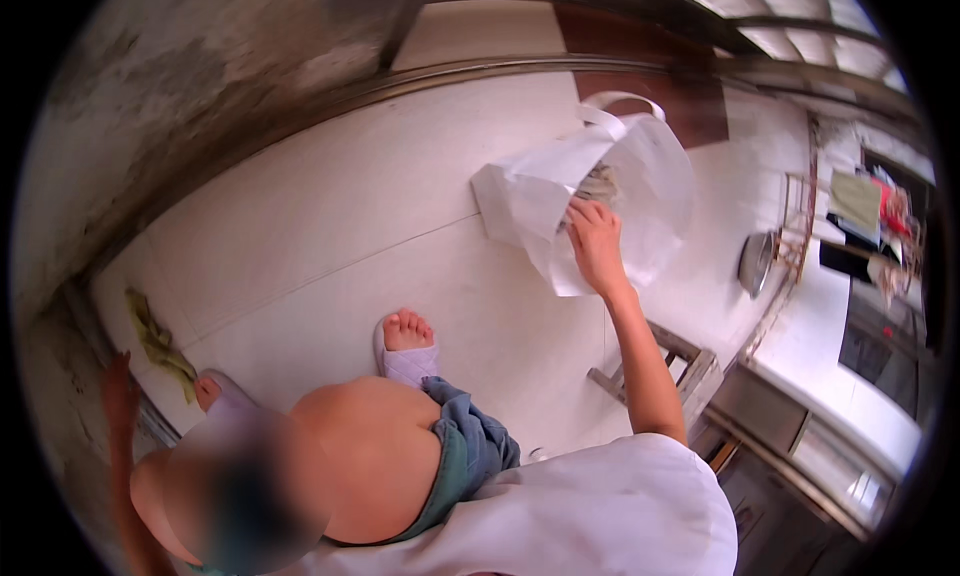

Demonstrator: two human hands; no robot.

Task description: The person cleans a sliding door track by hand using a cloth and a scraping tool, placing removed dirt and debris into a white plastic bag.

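My right hand [598, 235] reaches to the open mouth of a white bag [517, 201] on the tiled floor. Its fingers are bunched at the near rim, and I cannot tell whether they pinch the rim or something inside. A looped white handle [637, 96] rises from the bag's far side. Grey-beige contents [600, 182] show within, their kind unclear. Over at the far left, my left hand [120, 385] hangs beside the stained wall, small and blurred. An olive-green cloth [157, 340] lies crumpled on the floor near that hand.
Behind my right forearm stands a low wooden stool [694, 366]. A metal basin [757, 265] leans by a rack [799, 223] at the right, near hanging clothes [855, 201]. My slippered foot [409, 343] rests on the tiles [315, 253]. A door track [480, 70] crosses the far side.
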